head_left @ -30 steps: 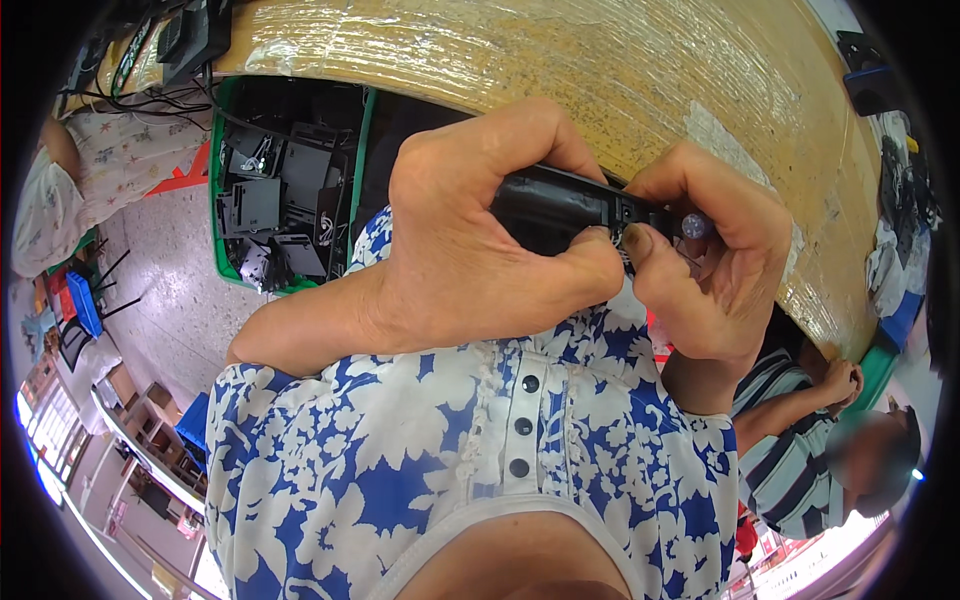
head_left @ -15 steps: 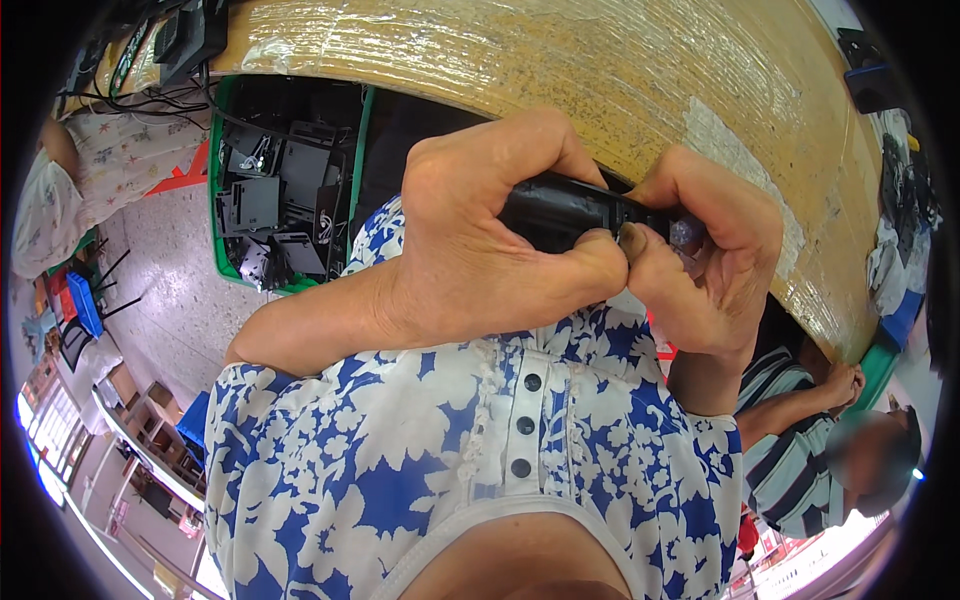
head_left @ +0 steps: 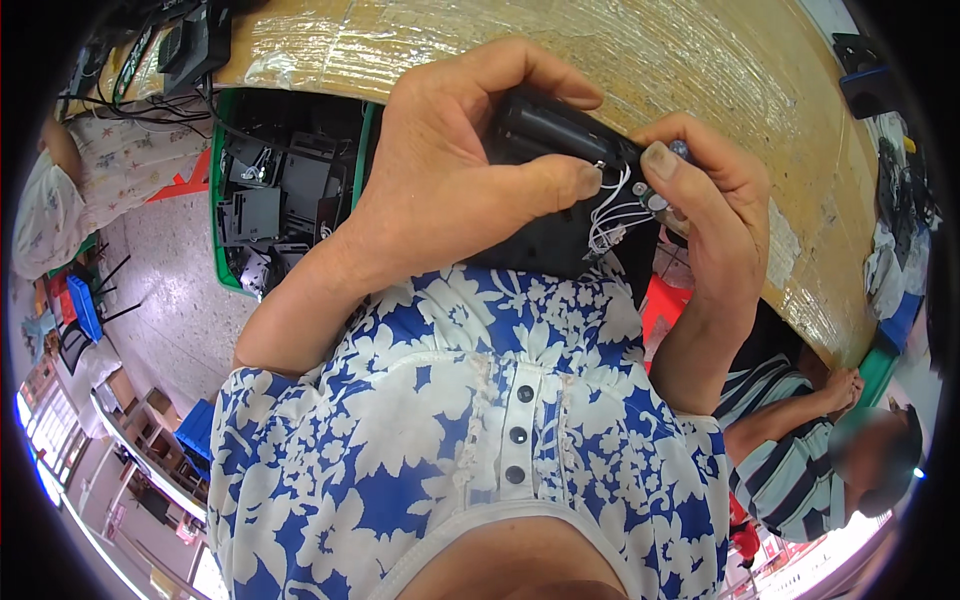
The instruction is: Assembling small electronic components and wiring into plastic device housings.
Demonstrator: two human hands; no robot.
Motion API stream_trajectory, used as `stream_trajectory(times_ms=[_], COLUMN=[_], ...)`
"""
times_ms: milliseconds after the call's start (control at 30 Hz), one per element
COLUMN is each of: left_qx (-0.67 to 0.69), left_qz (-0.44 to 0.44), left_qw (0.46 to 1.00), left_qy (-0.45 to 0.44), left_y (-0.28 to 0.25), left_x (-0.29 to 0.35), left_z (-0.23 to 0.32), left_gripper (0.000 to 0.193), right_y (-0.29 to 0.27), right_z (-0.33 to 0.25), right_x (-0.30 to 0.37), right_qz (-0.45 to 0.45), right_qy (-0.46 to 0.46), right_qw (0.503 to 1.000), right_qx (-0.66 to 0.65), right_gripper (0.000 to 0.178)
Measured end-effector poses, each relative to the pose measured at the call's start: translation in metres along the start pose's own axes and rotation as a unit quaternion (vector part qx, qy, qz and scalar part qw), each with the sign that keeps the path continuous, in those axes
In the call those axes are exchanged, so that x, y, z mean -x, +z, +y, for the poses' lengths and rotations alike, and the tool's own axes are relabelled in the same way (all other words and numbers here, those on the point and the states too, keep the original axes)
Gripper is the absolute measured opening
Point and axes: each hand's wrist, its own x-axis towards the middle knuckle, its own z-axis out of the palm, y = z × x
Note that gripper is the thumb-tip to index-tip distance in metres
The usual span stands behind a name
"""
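Above my lap, at the near edge of the worktable, both hands hold a black plastic casing (head_left: 563,127) with a rounded, tube-like ridge. My left hand (head_left: 425,165) is closed round its left side, thumb below and fingers curled over the top. My right hand (head_left: 722,195) pinches its right end between thumb and bent index finger. Thin white wires (head_left: 607,222) hang looped from that end, under my right thumb. Small round metal-and-white parts (head_left: 656,202) show beside the wires. Under my left hand a flat black surface (head_left: 540,242) is partly hidden.
The film-covered worktable (head_left: 640,60) spans the far side. At left stands a green crate (head_left: 218,200) with black panels (head_left: 255,213). Black devices (head_left: 195,45) with cables lie far left. Another person (head_left: 790,450) sits at right, near dark parts and clear bags (head_left: 887,260).
Both hands have moved up and away from my body with the casing. My thumbs have drawn apart, and the white wires and round parts have come into sight.
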Motion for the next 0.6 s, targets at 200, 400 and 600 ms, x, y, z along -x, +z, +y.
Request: stream_trajectory(times_ms=[200,400,600], left_qx=[0.019,0.027,0.025], left_qz=[0.017,0.018,0.016], left_qw=[0.999,0.997,0.996], left_qy=[-0.032,-0.065,-0.084], left_y=[-0.003,-0.005,-0.005], left_x=[-0.004,-0.008,-0.008], left_z=[-0.002,-0.001,0.002], left_gripper=[0.041,0.040,0.038], right_y=[0.001,0.005,0.004], right_z=[0.003,0.009,0.004], right_x=[-0.007,-0.013,-0.014], right_qz=[0.003,0.017,0.005], right_qy=[0.031,0.037,0.029], right_qw=[0.999,0.999,0.999], right_qx=[0.015,0.035,0.043], right_gripper=[0.022,0.023,0.021])
